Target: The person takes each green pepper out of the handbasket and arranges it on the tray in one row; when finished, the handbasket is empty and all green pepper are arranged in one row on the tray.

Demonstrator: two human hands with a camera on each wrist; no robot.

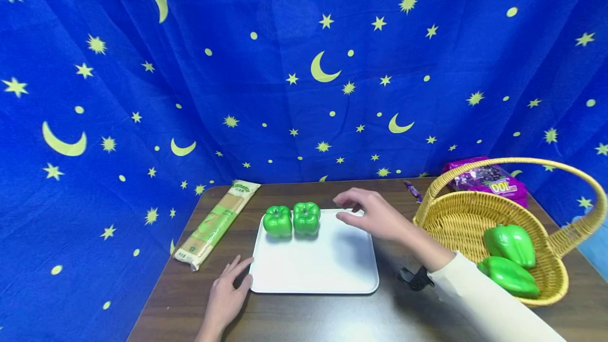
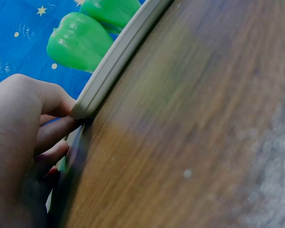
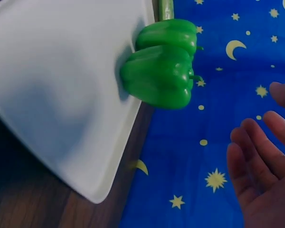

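Note:
Two green bell peppers, a left one (image 1: pixel 277 221) and a right one (image 1: pixel 306 219), stand side by side at the back left of a white tray (image 1: pixel 332 268). My left hand (image 1: pixel 227 295) is at the tray's left edge; thumb and index fingertip touch the rim (image 2: pixel 104 71), and the other fingers hang loosely below. Above the tray's back right corner hovers my right hand (image 1: pixel 372 214), holding nothing, its fingers apart and slightly bent. In the right wrist view, a gap separates that hand (image 3: pixel 266 166) from the nearer pepper (image 3: pixel 156 78).
A wicker basket (image 1: pixel 456 220) with a tall handle stands at the right, holding two more green peppers (image 1: pixel 510 247). Behind it lies a purple bag (image 1: pixel 510 189), with a small purple wrapped piece (image 1: pixel 412 190) nearby. A long noodle packet (image 1: pixel 218 223) lies left of the tray. A blue starry cloth (image 1: pixel 266 94) hangs behind.

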